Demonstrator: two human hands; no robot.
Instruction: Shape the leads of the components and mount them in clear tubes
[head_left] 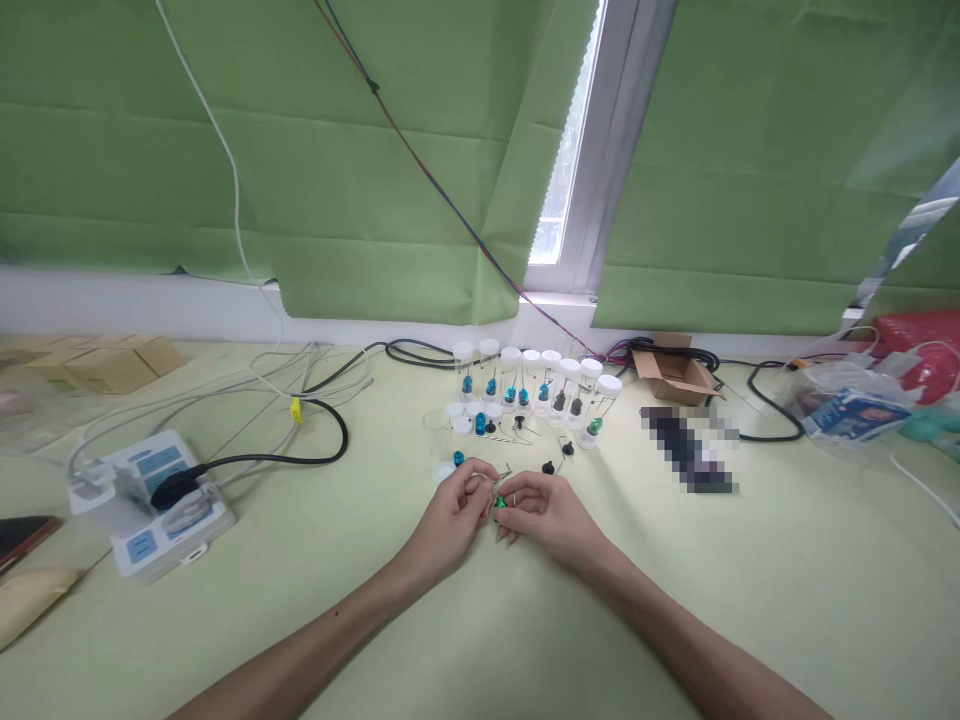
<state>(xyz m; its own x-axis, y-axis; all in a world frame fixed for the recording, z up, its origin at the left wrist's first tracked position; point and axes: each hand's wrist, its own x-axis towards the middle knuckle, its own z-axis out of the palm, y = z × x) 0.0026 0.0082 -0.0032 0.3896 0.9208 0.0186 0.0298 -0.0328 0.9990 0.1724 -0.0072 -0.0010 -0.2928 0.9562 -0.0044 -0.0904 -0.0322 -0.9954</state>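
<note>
Head view: left hand [454, 515] and right hand [544, 512] meet near the tabletop [787, 580] middle, fingertips together pinching a small green piece [499, 502]; capped clear vials [536, 385] stand in a row toward the far edge.

Counter [675, 610]: smooth, matt, pale green sheet.
Blinds [375, 150]: matt green cloth, creased.
Vials [540, 385]: clear glossy plastic with white plastic caps.
Bead [499, 502]: shiny green, metallic look, between the two grips.
Box [671, 378]: matt brown cardboard.
Cables [300, 440]: smooth black and white plastic sheath.
Power strip [146, 500]: glossy white plastic.
Bag [847, 405]: thin, shiny, crinkled plastic.
</note>
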